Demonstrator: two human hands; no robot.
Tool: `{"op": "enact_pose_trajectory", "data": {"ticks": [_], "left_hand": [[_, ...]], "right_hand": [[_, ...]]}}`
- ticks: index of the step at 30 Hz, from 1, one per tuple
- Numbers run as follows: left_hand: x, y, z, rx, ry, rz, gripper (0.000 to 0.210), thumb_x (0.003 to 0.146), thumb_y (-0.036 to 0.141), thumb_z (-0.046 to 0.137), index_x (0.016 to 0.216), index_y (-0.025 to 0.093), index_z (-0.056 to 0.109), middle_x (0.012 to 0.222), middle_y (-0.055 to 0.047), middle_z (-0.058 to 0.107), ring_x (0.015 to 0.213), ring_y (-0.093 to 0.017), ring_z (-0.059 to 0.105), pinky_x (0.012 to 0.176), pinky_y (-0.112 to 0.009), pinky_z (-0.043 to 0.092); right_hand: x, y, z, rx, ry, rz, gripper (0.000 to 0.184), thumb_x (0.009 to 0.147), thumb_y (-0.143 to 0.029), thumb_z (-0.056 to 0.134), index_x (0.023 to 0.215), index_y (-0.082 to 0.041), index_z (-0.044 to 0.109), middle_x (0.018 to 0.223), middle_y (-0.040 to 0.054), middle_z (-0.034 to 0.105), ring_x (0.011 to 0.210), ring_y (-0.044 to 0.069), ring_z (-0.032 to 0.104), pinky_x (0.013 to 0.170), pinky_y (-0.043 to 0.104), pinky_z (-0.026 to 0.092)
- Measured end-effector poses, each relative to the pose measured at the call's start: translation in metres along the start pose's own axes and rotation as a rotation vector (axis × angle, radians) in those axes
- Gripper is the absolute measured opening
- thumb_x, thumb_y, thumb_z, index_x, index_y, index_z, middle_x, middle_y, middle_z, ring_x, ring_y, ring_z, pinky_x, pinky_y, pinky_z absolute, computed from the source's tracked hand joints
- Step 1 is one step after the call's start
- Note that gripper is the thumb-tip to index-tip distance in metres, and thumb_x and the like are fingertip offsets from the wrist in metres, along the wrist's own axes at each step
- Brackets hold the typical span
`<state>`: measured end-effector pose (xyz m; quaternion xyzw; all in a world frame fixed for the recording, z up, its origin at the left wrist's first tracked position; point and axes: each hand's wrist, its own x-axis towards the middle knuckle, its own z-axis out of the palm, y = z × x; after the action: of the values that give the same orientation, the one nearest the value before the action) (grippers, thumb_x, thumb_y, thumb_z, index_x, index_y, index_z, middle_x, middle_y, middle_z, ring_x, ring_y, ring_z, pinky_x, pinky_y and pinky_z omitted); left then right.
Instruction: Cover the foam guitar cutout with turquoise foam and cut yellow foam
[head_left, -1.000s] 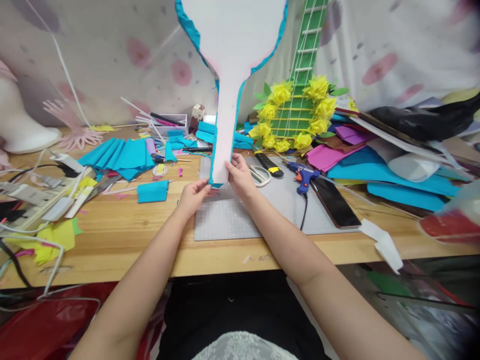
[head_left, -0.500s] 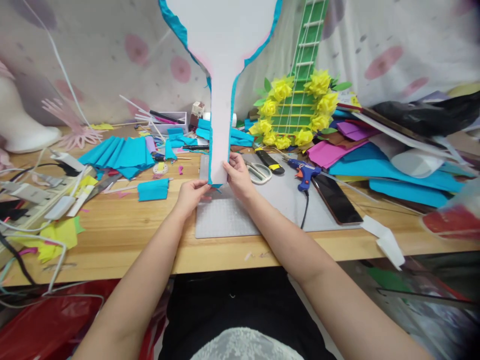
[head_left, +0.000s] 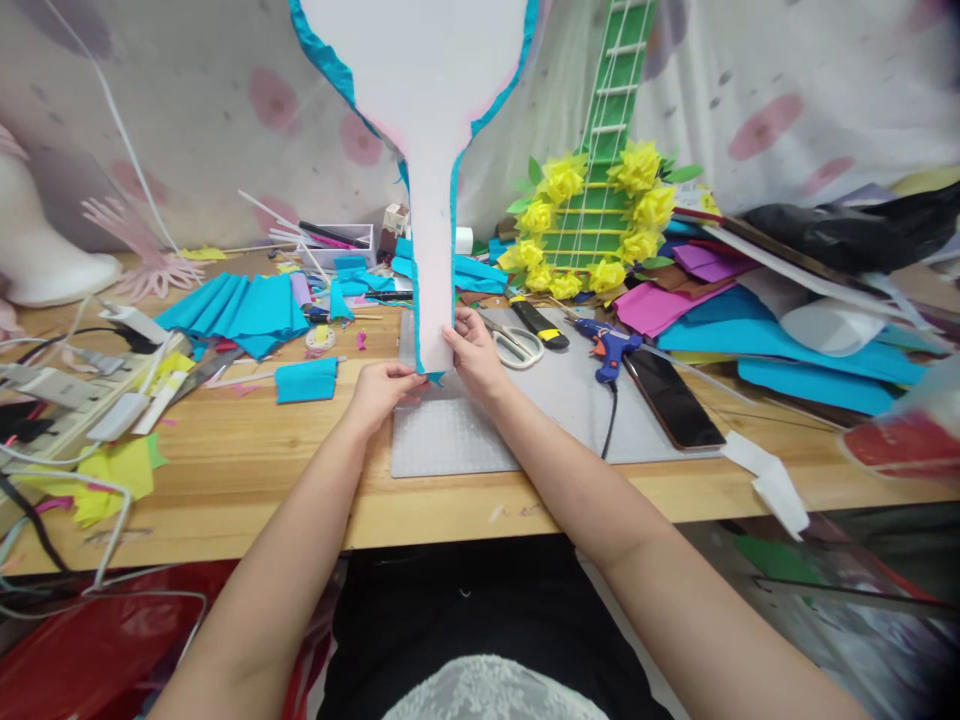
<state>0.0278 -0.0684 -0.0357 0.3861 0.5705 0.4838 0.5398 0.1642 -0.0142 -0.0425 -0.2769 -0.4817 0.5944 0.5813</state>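
A white paddle-shaped board (head_left: pixel 435 200) with blue crepe paper folded along its edges stands upright before me, its wide part cut off by the top of the view. My right hand (head_left: pixel 477 352) grips the narrow end from the right, thumb on the white face. At the bottom left corner, my left hand (head_left: pixel 386 390) pinches the blue crepe paper edge between its fingertips. A small blue flap sticks out between the two hands. Below them lies a grey cutting mat (head_left: pixel 465 440).
Right of my hands lie scissors (head_left: pixel 517 347), a utility knife (head_left: pixel 540 322), a blue glue gun (head_left: pixel 611 345) and a phone (head_left: pixel 675 400). Behind stands a green stringed shape with yellow paper flowers (head_left: pixel 641 200). Blue crepe paper (head_left: pixel 240 310) and a power strip (head_left: pixel 52 420) are at left.
The board's upper part has tilted and shifted left, and its lower end has moved slightly left. Both hands keep nearly the same places and grips.
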Motion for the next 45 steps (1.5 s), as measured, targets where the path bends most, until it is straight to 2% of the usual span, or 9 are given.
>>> {"op": "enact_pose_trajectory", "data": {"ticks": [7,13,17,24,28,35,40,43,45], "left_hand": [[0.000,-0.002,-0.002,0.020,-0.024,-0.005,0.031,0.043,0.027,0.085,0.062,0.012,0.065,0.066,-0.006,0.068,0.066,-0.020,0.067,0.053,-0.025,0.051],[-0.003,0.002,-0.011,0.018,-0.139,0.028,0.046,0.046,0.033,0.085,0.085,0.012,0.071,0.086,-0.011,0.072,0.077,-0.021,0.068,0.062,-0.029,0.054],[0.000,0.000,-0.014,0.024,-0.171,-0.005,0.040,0.049,0.031,0.084,0.083,0.013,0.072,0.086,-0.011,0.073,0.080,-0.022,0.068,0.064,-0.028,0.055],[0.003,-0.005,-0.005,0.042,-0.035,-0.028,0.023,0.050,0.025,0.081,0.063,0.011,0.068,0.066,-0.010,0.070,0.067,-0.020,0.068,0.057,-0.027,0.053],[0.001,-0.003,-0.003,0.043,-0.022,-0.039,0.023,0.050,0.024,0.082,0.060,0.011,0.066,0.062,-0.010,0.069,0.063,-0.020,0.068,0.057,-0.027,0.052],[-0.007,0.007,-0.021,0.205,-0.178,-0.038,0.035,0.045,0.032,0.085,0.069,0.013,0.070,0.071,-0.010,0.071,0.066,-0.019,0.067,0.056,-0.025,0.052],[-0.006,0.014,-0.031,-0.007,-0.055,0.090,0.054,0.049,0.040,0.084,0.094,0.015,0.068,0.088,-0.010,0.072,0.075,-0.020,0.068,0.061,-0.029,0.055],[-0.003,0.013,-0.029,-0.116,-0.017,0.170,0.053,0.052,0.041,0.082,0.095,0.015,0.065,0.092,-0.008,0.071,0.075,-0.019,0.068,0.065,-0.030,0.056],[-0.002,0.011,-0.026,-0.125,0.050,0.186,0.049,0.050,0.039,0.082,0.088,0.014,0.064,0.087,-0.007,0.071,0.074,-0.019,0.067,0.064,-0.030,0.055]], "right_hand": [[0.000,0.000,0.000,0.009,-0.032,-0.021,0.045,0.066,-0.049,0.071,0.094,-0.026,0.046,0.093,-0.0016,0.061,0.086,0.014,0.057,0.077,0.026,0.046],[-0.001,0.000,-0.003,0.063,-0.050,-0.011,0.043,0.067,-0.047,0.072,0.094,-0.026,0.046,0.091,-0.0025,0.062,0.083,0.013,0.058,0.074,0.025,0.047],[-0.001,0.002,-0.002,0.040,-0.033,0.012,0.043,0.067,-0.048,0.071,0.093,-0.026,0.044,0.091,-0.0024,0.061,0.083,0.013,0.058,0.073,0.025,0.046],[0.001,0.005,-0.001,0.024,-0.035,0.030,0.049,0.061,-0.052,0.074,0.090,-0.026,0.044,0.088,-0.0030,0.060,0.080,0.013,0.056,0.072,0.024,0.046],[0.000,0.004,-0.001,0.001,-0.033,0.042,0.047,0.064,-0.052,0.072,0.092,-0.026,0.044,0.088,-0.0025,0.060,0.080,0.014,0.056,0.071,0.024,0.046],[-0.002,-0.001,-0.002,-0.028,-0.114,0.070,0.043,0.066,-0.046,0.073,0.092,-0.025,0.047,0.084,-0.0032,0.060,0.072,0.011,0.055,0.062,0.021,0.044],[-0.003,-0.001,0.000,-0.010,-0.221,0.177,0.036,0.068,-0.039,0.074,0.089,-0.023,0.049,0.079,-0.0047,0.060,0.067,0.010,0.056,0.058,0.020,0.045],[-0.005,0.001,0.002,-0.007,-0.313,0.233,0.036,0.067,-0.038,0.075,0.090,-0.023,0.051,0.080,-0.0043,0.062,0.066,0.010,0.057,0.056,0.020,0.045],[-0.007,0.000,0.003,-0.038,-0.349,0.260,0.036,0.067,-0.037,0.076,0.091,-0.022,0.053,0.080,-0.0038,0.064,0.065,0.011,0.057,0.055,0.020,0.044]]}}
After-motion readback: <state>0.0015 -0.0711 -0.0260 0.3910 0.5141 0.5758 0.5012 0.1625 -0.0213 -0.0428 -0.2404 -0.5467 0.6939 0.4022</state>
